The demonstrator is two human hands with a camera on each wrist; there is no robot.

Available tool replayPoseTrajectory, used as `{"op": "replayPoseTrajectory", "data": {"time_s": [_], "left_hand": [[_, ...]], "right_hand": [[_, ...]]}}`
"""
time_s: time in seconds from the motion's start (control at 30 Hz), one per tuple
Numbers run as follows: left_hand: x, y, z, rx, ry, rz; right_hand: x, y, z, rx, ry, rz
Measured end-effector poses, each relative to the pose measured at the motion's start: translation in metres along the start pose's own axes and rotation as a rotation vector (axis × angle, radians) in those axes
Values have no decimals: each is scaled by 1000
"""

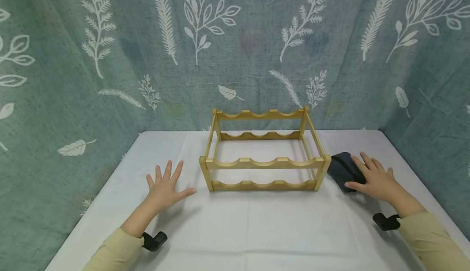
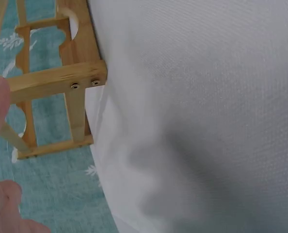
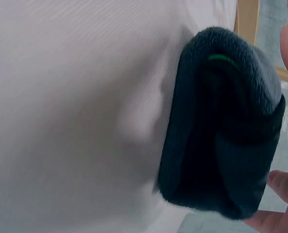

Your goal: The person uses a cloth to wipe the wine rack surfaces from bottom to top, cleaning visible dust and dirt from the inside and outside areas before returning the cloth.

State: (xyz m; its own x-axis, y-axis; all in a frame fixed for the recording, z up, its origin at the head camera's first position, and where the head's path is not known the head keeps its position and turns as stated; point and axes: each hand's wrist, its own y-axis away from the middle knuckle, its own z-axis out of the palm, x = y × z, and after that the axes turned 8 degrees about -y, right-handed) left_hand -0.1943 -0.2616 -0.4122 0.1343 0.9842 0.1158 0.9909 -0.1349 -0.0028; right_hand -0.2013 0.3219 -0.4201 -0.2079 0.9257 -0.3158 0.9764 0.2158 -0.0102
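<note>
A light wooden rack (image 1: 264, 164) with scalloped rails stands in the middle of the white-covered table in the head view. To its left, my left hand (image 1: 163, 193) is spread over the cloth, holding nothing; the thumb points toward the rack. In the left wrist view a corner of the rack (image 2: 47, 80) shows screw heads. At the rack's right lies a dark blue, soft folded cloth bundle (image 1: 345, 171) with a band across it. My right hand (image 1: 378, 181) has its fingers spread at the right side of that bundle. The right wrist view shows the bundle's (image 3: 246, 160) open, fuzzy end, fingers beyond it.
White cloth (image 1: 293, 226) covers the table. A green-blue curtain (image 1: 249, 79) with white leaf prints hangs behind and along both sides. Black wrist devices (image 1: 154, 241) are strapped at the sleeve cuffs.
</note>
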Motion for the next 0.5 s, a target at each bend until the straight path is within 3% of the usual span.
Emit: {"op": "replayPoseTrajectory", "data": {"time_s": [0.1,0.23,0.5], "left_hand": [[1,0,-2,7,-2,15],[6,-4,-12,64,32,63],[26,-19,-35,171,222,171]], "right_hand": [[-5,-6,0,8,7,-5],[-10,-15,2,-4,4,7],[-9,-27,10,-34,-15,45]]}}
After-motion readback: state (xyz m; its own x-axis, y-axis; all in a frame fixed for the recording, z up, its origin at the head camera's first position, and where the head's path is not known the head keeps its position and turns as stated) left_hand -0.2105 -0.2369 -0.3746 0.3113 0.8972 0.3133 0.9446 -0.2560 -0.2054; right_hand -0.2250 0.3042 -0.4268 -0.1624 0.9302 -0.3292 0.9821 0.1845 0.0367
